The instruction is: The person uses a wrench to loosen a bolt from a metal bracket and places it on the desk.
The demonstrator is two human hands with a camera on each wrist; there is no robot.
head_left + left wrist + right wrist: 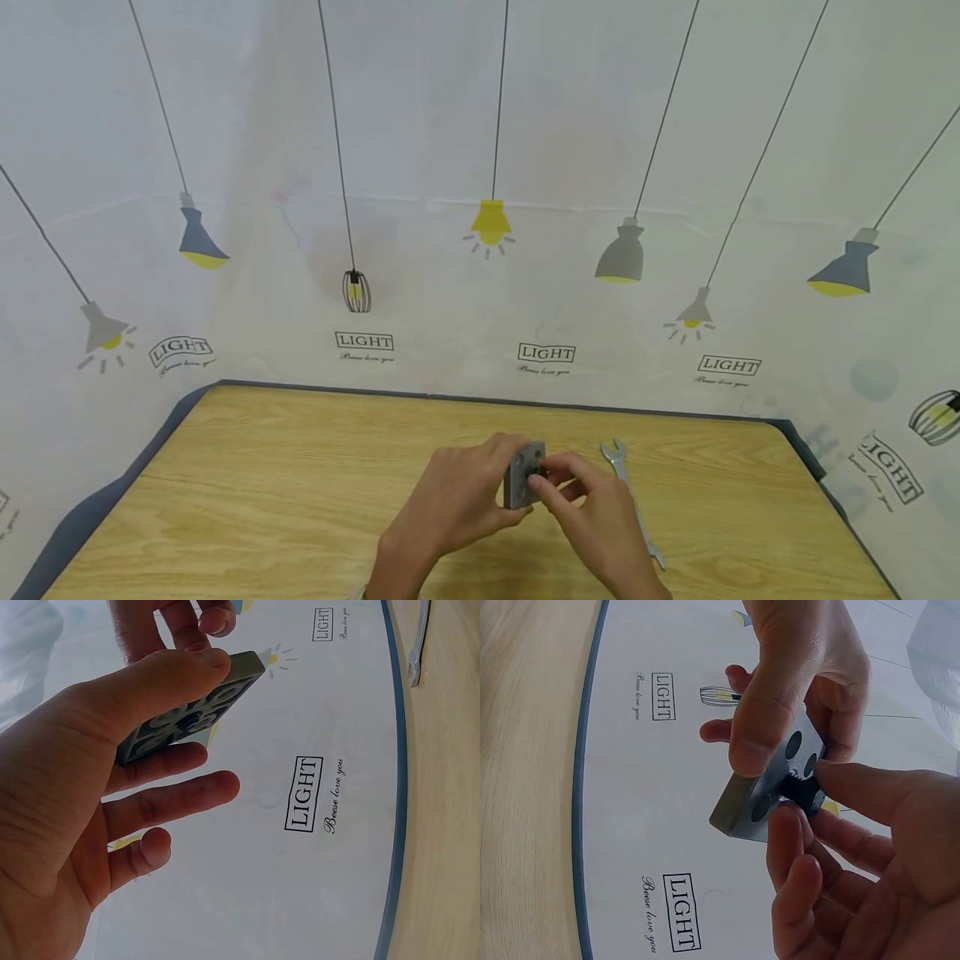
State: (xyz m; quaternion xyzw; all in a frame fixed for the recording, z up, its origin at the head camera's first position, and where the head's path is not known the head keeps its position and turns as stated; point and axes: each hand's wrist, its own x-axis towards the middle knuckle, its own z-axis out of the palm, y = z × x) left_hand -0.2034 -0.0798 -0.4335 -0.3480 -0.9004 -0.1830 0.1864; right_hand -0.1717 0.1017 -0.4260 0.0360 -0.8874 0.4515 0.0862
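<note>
A grey metal plate (516, 490) with several round holes is held up above the table by my left hand (456, 493). In the left wrist view, the thumb lies along one edge of the plate (247, 666), and the lower fingers are spread apart from it. From the other side, my right hand (600, 510) pinches a dark threaded bolt (807, 795) between thumb and fingertips. The right wrist view shows this bolt sticking out of the middle of the plate (736, 808), its thread partly in sight near the face. The fingertips cover part of its head.
An open-ended wrench (632, 498) lies on the wooden table (300, 492), just right of my right hand. Behind the table's dark blue edge hangs a white sheet (435, 317) printed with lamps and lettering.
</note>
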